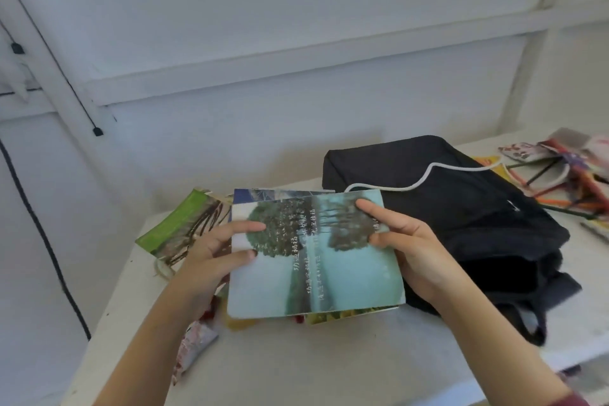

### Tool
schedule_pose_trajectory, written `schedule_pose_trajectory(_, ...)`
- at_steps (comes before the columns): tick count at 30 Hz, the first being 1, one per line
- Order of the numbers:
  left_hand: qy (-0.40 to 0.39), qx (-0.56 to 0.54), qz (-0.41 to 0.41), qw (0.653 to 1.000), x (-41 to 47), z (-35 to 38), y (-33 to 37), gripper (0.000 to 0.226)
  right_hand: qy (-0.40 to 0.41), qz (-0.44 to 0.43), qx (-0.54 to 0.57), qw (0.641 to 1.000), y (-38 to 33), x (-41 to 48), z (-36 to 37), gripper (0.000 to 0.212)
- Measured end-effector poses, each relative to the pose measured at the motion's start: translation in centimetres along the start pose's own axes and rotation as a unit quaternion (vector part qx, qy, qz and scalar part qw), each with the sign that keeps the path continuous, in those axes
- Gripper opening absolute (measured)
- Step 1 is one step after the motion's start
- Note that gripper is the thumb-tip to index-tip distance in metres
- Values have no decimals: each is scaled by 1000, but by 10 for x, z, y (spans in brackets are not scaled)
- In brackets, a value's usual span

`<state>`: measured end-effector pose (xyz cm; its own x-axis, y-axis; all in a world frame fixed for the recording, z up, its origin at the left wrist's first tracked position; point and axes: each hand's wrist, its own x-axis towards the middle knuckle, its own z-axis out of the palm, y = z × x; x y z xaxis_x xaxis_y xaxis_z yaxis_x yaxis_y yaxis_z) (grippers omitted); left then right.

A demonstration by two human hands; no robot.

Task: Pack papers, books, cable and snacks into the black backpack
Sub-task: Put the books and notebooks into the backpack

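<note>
A pale blue book (316,270) with trees on its cover lies on top of a small stack above the white table (296,366). My left hand (214,254) grips its left edge, and my right hand (405,241) grips its right edge with the thumb on the cover. The black backpack (461,214) lies flat just right of the book, and a white cable (425,178) runs across its top. A green book (178,227) sits behind my left hand. A snack packet (194,346) lies under my left forearm.
Colourful snack packets and papers (566,168) are piled at the far right of the table. A black cord (43,234) hangs down the white wall on the left. The table's front edge runs close to my arms.
</note>
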<state>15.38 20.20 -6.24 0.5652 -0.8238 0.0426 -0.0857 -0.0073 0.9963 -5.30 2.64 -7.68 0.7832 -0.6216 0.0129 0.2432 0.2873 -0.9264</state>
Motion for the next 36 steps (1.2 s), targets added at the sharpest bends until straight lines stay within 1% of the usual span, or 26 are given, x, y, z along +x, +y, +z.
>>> schedule_pose_trajectory(3, -87, -15, -19, 996, 11, 20, 2, 46, 58, -26, -1, 998, -1, -16, -15, 48)
schedule_pose_trajectory(5, -116, -17, -14, 993, 21, 33, 6, 49, 65, -28, -17, 997, -6, -30, -27, 48)
schedule_pose_trajectory(8, -154, 20, 14, 988, 35, 59, 14, 50, 48, 2, -30, 998, -14, -49, -47, 55)
schedule_pose_trajectory(10, -192, 51, 23, 980, 43, 81, 19, 52, 75, 4, -20, 997, -19, -60, -62, 60)
schedule_pose_trajectory(12, -213, 63, 30, 975, 50, 104, 22, 51, 115, -15, 11, 993, -25, -71, -76, 60)
schedule_pose_trajectory(14, -221, 33, 26, 974, 51, 128, 31, 42, 153, -28, 47, 987, -29, -82, -92, 58)
schedule_pose_trajectory(16, -209, -48, -14, 977, 56, 152, 35, 29, 200, -45, 70, 976, -32, -91, -109, 58)
schedule_pose_trajectory(17, -193, -72, -30, 978, 58, 163, 34, 23, 225, -56, 78, 970, -34, -94, -117, 58)
schedule_pose_trajectory(18, -167, -50, -17, 984, 60, 173, 30, 18, 250, -69, 88, 962, -36, -97, -125, 58)
schedule_pose_trajectory(19, -134, 37, 45, 989, 60, 182, 26, 12, 276, -82, 100, 952, -38, -101, -135, 57)
schedule_pose_trajectory(20, -103, 137, 131, 976, 59, 189, 21, 8, 298, -95, 111, 943, -41, -104, -144, 56)
schedule_pose_trajectory(21, -97, 201, 207, 952, 55, 195, 17, 9, 317, -105, 122, 935, -43, -107, -154, 56)
schedule_pose_trajectory(22, -136, 228, 251, 931, 51, 201, 12, 13, 333, -112, 132, 927, -44, -110, -163, 55)
schedule_pose_trajectory(23, -210, 237, 255, 914, 45, 208, 11, 16, 347, -114, 140, 920, -45, -112, -172, 54)
schedule_pose_trajectory(25, -363, 276, 199, 867, 36, 220, 6, 18, 365, -115, 149, 912, -47, -116, -186, 54)
schedule_pose_trajectory(26, -394, 313, 189, 843, 35, 226, 1, 17, 370, -116, 152, 909, -48, -118, -192, 54)
schedule_pose_trajectory(27, -386, 350, 202, 829, 37, 231, -4, 15, 374, -116, 155, 907, -49, -120, -196, 55)
schedule_pose_trajectory(29, -314, 396, 276, 817, 48, 238, -12, 10, 380, -115, 163, 903, -50, -122, -202, 55)
schedule_pose_trajectory(30, -276, 410, 311, 812, 55, 240, -15, 13, 382, -115, 165, 902, -50, -123, -204, 54)
schedule_pose_trajectory(32, -225, 443, 355, 792, 72, 241, -22, 30, 381, -115, 172, 901, -51, -125, -208, 53)
schedule_pose_trajectory(34, -212, 493, 349, 768, 88, 242, -26, 49, 379, -111, 175, 902, -51, -127, -211, 52)
schedule_pose_trajectory(36, -208, 525, 310, 765, 101, 243, -27, 60, 376, -106, 176, 904, -52, -127, -212, 52)
